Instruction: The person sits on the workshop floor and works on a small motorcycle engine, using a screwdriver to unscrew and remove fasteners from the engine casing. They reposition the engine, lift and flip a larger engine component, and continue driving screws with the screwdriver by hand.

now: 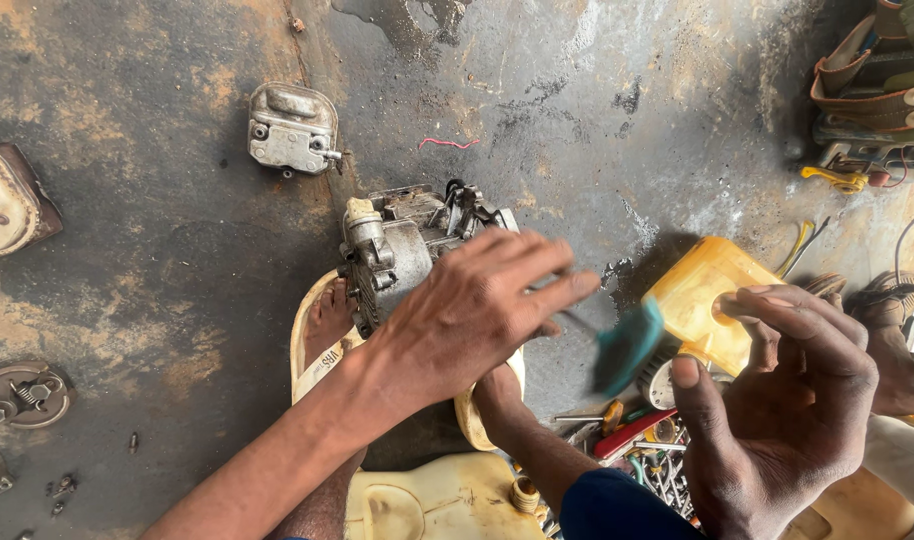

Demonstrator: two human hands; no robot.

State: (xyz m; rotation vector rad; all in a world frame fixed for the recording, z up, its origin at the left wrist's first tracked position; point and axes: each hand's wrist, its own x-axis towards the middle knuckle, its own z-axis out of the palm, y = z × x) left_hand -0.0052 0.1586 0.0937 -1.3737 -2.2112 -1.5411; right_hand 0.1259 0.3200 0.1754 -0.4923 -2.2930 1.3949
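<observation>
My left hand (pixel 477 315) reaches over a small grey engine block (pixel 402 245) that stands on the floor between my two feet in yellow sandals (pixel 322 340). A thin metal shaft runs out from under its fingers to a blurred teal screwdriver handle (pixel 627 345). The fingers and thumb pinch that shaft. My right hand (pixel 787 400) hovers at the lower right with its fingers curled apart and nothing in it, just right of the teal handle and in front of a yellow plastic container (pixel 702 295).
A grey metal engine cover (pixel 294 128) lies on the stained concrete floor beyond the engine. Round metal parts (pixel 22 395) sit at the left edge. Loose tools (pixel 637 440) lie near my knee, with a yellow jerrycan (pixel 437 500) below. Another person's arm (pixel 902 380) shows at the right.
</observation>
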